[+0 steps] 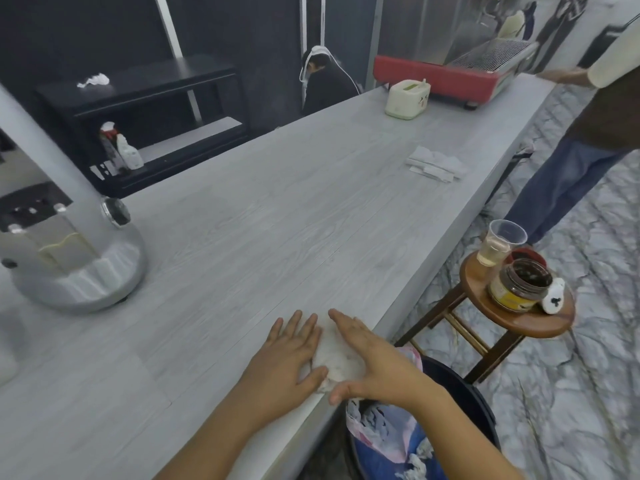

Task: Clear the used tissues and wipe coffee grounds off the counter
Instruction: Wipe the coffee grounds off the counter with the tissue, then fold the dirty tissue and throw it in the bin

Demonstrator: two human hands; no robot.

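Note:
A crumpled white tissue (337, 362) lies on the grey wood-grain counter (242, 237), close to its near right edge. My left hand (287, 358) rests flat on the tissue's left side, fingers spread. My right hand (374, 362) presses on its right side, with the thumb at the counter's edge. Both palms cover much of the tissue. Further along the counter lies a small pile of folded white tissues (434, 165). I cannot make out coffee grounds on the surface.
A black bin (460, 393) lined with a patterned bag holding crumpled tissues stands below the counter edge. A grey machine (69, 237) sits at left. A tissue box (408, 99) and red machine (440, 77) are far along. A stool (519, 317) carries a jar and cup. A person (588, 133) stands at right.

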